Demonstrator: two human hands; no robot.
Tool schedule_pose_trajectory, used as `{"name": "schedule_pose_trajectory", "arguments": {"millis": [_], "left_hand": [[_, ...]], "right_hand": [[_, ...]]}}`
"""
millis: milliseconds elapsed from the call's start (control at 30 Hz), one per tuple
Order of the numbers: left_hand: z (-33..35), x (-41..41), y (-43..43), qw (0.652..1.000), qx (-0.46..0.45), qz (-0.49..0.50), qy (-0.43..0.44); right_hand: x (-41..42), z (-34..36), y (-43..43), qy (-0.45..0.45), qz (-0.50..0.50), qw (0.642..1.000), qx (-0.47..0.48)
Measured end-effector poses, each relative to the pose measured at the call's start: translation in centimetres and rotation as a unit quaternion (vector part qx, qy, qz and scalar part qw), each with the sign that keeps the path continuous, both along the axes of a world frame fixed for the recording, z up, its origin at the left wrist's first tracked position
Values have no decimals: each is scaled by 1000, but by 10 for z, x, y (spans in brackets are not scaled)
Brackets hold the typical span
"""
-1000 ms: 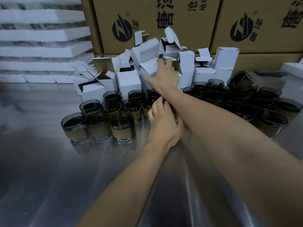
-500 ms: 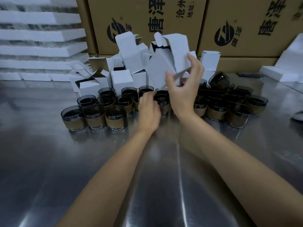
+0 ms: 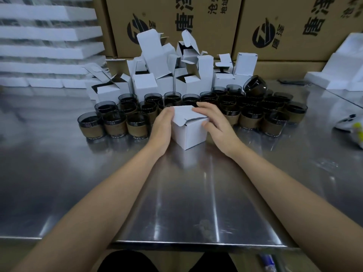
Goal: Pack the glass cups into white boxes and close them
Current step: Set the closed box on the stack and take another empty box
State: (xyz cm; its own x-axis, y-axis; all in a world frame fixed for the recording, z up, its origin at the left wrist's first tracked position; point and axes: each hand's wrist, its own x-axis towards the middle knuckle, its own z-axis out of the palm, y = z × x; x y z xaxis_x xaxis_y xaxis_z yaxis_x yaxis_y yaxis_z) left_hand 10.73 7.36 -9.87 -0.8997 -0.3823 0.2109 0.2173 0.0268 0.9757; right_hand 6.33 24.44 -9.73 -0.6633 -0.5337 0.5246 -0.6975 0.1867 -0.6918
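Note:
A small white box (image 3: 188,132) stands on the steel table (image 3: 176,193) in front of me, its top flap folded down. My left hand (image 3: 162,127) grips its left side. My right hand (image 3: 216,122) lies over the top and right side, fingers on the flap and thumb against the front face. What is inside the box is hidden. Behind it stand several dark glass cups (image 3: 115,124) with brown sleeves, in rows; one cup (image 3: 255,88) lies tipped at the back right. A heap of open white boxes (image 3: 157,75) sits behind the cups.
Large brown cartons (image 3: 284,26) line the back wall. White foam trays (image 3: 39,46) are stacked at the left and more white foam (image 3: 343,71) at the right. A white and yellow object (image 3: 351,126) lies at the right edge. The table's front edge is near my lap.
My right hand brought a white box down from the heap to the table. My left hand left the cups and now grips that box. The flap is now folded down.

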Motion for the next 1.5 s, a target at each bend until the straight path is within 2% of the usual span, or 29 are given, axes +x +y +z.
{"name": "schedule_pose_trajectory", "arguments": {"millis": [200,333,433,533,600,767,967,1200,1367,1500], "left_hand": [[-1,10,0,999,-3,-19,30],[5,10,4,998,27,16,48],[6,7,2,998,69,-9,11],[6,9,2,999,-2,-32,28],[7,11,2,997,-31,-44,54],[8,9,2,997,-65,-42,15],[4,11,8,988,-151,-27,-7],[5,11,9,982,-189,-4,-13],[5,13,12,985,-155,60,48],[6,11,6,991,-19,124,48]], "right_hand": [[3,1,-3,30,-80,996,-40],[6,1,-8,-66,-59,991,-99],[6,1,-7,-71,-36,991,-105],[9,0,-6,-27,-4,997,-67],[11,2,-7,-31,4,998,-53],[13,5,-10,-138,-13,990,-21],[10,11,-16,-200,-59,978,-22],[7,10,-14,-247,-4,969,-27],[4,7,-14,-217,-32,976,-6],[0,5,-12,-213,-47,975,-43]]}}
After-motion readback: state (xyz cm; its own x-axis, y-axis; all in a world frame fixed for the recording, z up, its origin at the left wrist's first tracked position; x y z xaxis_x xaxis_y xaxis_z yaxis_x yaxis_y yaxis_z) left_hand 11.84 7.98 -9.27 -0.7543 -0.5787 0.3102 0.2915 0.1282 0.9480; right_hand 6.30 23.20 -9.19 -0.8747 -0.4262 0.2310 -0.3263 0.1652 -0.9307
